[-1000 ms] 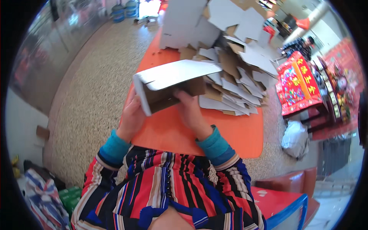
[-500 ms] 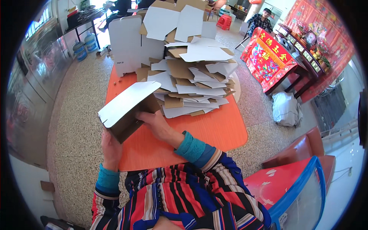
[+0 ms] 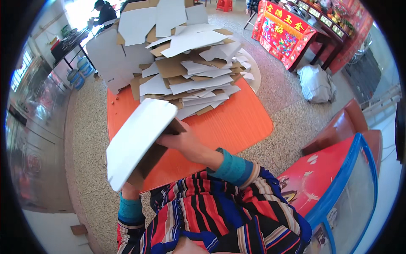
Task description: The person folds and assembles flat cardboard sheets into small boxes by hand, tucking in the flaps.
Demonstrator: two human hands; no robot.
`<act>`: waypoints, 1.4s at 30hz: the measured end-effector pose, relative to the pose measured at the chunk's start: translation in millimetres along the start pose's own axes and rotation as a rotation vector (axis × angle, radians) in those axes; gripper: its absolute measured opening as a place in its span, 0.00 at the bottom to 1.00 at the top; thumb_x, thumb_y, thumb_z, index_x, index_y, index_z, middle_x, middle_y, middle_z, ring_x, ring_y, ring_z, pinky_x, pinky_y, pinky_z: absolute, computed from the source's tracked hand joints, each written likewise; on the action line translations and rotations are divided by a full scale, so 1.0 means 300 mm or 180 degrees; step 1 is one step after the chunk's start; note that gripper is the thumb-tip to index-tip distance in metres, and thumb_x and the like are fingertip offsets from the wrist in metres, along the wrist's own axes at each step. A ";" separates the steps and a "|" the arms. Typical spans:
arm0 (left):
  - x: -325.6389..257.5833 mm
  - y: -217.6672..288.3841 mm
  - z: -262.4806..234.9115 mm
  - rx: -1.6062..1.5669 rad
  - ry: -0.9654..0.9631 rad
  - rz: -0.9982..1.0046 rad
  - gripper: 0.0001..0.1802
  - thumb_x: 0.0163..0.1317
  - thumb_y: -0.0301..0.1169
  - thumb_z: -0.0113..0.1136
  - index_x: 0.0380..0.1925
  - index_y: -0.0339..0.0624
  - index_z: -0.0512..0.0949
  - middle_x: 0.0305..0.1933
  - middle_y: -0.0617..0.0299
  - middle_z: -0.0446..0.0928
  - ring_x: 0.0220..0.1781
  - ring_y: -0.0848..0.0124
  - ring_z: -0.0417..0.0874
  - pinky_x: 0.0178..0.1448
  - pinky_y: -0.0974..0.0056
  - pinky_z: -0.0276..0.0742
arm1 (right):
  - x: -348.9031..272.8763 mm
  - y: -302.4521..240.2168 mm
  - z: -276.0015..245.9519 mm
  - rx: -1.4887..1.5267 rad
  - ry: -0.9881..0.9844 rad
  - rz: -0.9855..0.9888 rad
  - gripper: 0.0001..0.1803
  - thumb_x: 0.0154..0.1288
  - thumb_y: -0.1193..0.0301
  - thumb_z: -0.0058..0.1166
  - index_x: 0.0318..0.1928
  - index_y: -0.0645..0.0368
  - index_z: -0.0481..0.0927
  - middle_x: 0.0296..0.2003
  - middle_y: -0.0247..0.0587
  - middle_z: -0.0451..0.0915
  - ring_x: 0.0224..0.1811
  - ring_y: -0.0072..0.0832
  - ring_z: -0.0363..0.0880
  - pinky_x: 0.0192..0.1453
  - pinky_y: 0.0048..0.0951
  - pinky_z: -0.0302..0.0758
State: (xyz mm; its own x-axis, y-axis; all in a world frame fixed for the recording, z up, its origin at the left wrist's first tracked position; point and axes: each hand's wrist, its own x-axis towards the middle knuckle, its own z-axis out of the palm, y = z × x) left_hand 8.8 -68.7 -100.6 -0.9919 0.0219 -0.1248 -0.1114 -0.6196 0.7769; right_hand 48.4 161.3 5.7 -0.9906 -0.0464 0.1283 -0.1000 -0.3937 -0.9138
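Note:
A small cardboard box (image 3: 141, 139), white outside and brown inside, is tilted over the near left part of the orange table, its long white lid flap up. My right hand (image 3: 182, 143) grips its far right end, thumb inside the brown opening and fingers behind the wall. At the lower near end, my left hand (image 3: 130, 192) holds the box from beneath; its fingers are hidden by the cardboard. Beyond my hands stands a high, untidy pile of flat cardboard blanks (image 3: 198, 72), white on one side and brown on the other.
The orange table (image 3: 237, 122) carries the pile and a large upright white carton (image 3: 112, 57). A blue-framed glass case (image 3: 355, 190) and a brown padded seat (image 3: 338, 131) are at my right. Farther off are a white sack (image 3: 315, 82), a red-draped table (image 3: 281, 34) and a person (image 3: 105, 15).
The box has come nearer to me and tipped more steeply, its white flap turning up toward the camera. My left hand is lower and more hidden. The whole view has shifted.

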 end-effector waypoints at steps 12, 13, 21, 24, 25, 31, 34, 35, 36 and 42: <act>-0.072 -0.044 0.314 0.0958 -0.1957 -0.0714 0.23 0.64 0.33 0.58 0.58 0.37 0.71 0.53 0.52 0.78 0.52 0.64 0.79 0.58 0.62 0.75 | -0.308 0.046 -0.239 -0.0355 0.1262 0.0086 0.32 0.63 0.75 0.55 0.67 0.61 0.62 0.60 0.50 0.71 0.60 0.37 0.72 0.62 0.36 0.70; -0.080 -0.047 0.344 0.1041 -0.2134 -0.0780 0.23 0.63 0.32 0.59 0.57 0.36 0.72 0.51 0.52 0.79 0.50 0.65 0.80 0.56 0.62 0.77 | -0.336 0.063 -0.271 0.0083 0.1624 0.0664 0.32 0.65 0.73 0.53 0.68 0.60 0.60 0.62 0.52 0.69 0.62 0.40 0.70 0.63 0.38 0.70; -0.078 -0.089 0.480 0.1846 -0.2931 -0.0464 0.15 0.63 0.19 0.55 0.51 0.32 0.75 0.42 0.55 0.81 0.41 0.70 0.82 0.47 0.70 0.78 | -0.485 -0.070 -0.473 0.0850 0.2970 -0.1750 0.23 0.74 0.65 0.40 0.64 0.61 0.67 0.60 0.45 0.73 0.58 0.32 0.74 0.64 0.34 0.70; -0.064 -0.113 0.467 0.2043 -0.2925 -0.0411 0.14 0.64 0.18 0.53 0.49 0.32 0.76 0.42 0.54 0.81 0.40 0.70 0.82 0.45 0.70 0.78 | -0.527 -0.114 -0.616 0.1157 0.3398 -0.2191 0.22 0.73 0.67 0.41 0.62 0.64 0.67 0.56 0.46 0.75 0.54 0.32 0.77 0.58 0.33 0.75; -0.068 -0.120 0.468 0.2063 -0.2843 -0.0468 0.13 0.64 0.18 0.53 0.48 0.32 0.77 0.41 0.54 0.81 0.39 0.70 0.82 0.45 0.70 0.78 | -0.556 -0.106 -0.675 0.1241 0.3560 -0.2206 0.22 0.72 0.67 0.42 0.61 0.65 0.67 0.55 0.47 0.75 0.53 0.33 0.77 0.55 0.32 0.76; -0.087 -0.154 0.470 0.2255 -0.2549 -0.0633 0.11 0.64 0.18 0.52 0.45 0.31 0.77 0.40 0.53 0.81 0.37 0.69 0.82 0.44 0.70 0.78 | -0.694 0.233 -0.989 0.1500 0.4444 -0.1801 0.22 0.67 0.64 0.50 0.56 0.66 0.68 0.48 0.50 0.76 0.46 0.35 0.78 0.41 0.27 0.79; -0.090 -0.158 0.471 0.2385 -0.2478 -0.0624 0.10 0.65 0.19 0.51 0.44 0.31 0.77 0.39 0.52 0.81 0.36 0.67 0.81 0.43 0.69 0.78 | -0.738 0.471 -1.057 0.1901 0.4713 -0.0944 0.23 0.65 0.62 0.52 0.53 0.66 0.70 0.46 0.49 0.76 0.43 0.35 0.77 0.40 0.30 0.78; -0.091 -0.164 0.470 0.2396 -0.2430 -0.0634 0.10 0.64 0.18 0.51 0.44 0.31 0.77 0.39 0.52 0.81 0.36 0.68 0.81 0.43 0.70 0.78 | -0.748 0.535 -1.067 0.2008 0.4777 -0.0805 0.23 0.64 0.61 0.52 0.52 0.65 0.71 0.46 0.48 0.76 0.42 0.35 0.76 0.39 0.30 0.77; -0.094 -0.165 0.468 0.2422 -0.2365 -0.0631 0.10 0.64 0.18 0.52 0.44 0.31 0.77 0.38 0.53 0.81 0.36 0.69 0.81 0.43 0.70 0.78 | -0.752 0.588 -1.069 0.2027 0.4776 -0.0782 0.23 0.64 0.61 0.52 0.52 0.65 0.71 0.46 0.48 0.76 0.42 0.35 0.76 0.39 0.30 0.77; -0.098 -0.173 0.484 0.2616 -0.2308 -0.0481 0.09 0.60 0.16 0.54 0.40 0.31 0.79 0.35 0.55 0.81 0.34 0.70 0.81 0.41 0.71 0.77 | -0.727 0.733 -1.130 0.2056 0.5070 -0.0202 0.22 0.61 0.61 0.54 0.49 0.64 0.73 0.44 0.48 0.76 0.41 0.37 0.76 0.40 0.33 0.77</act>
State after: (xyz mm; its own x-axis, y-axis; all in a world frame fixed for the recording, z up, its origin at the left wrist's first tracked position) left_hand 35.0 76.6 -47.6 -0.7348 0.6746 -0.0705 0.0261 0.1321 0.9909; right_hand 211.1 395.9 -353.9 -0.1362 0.7119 -0.6890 -0.4847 -0.6544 -0.5804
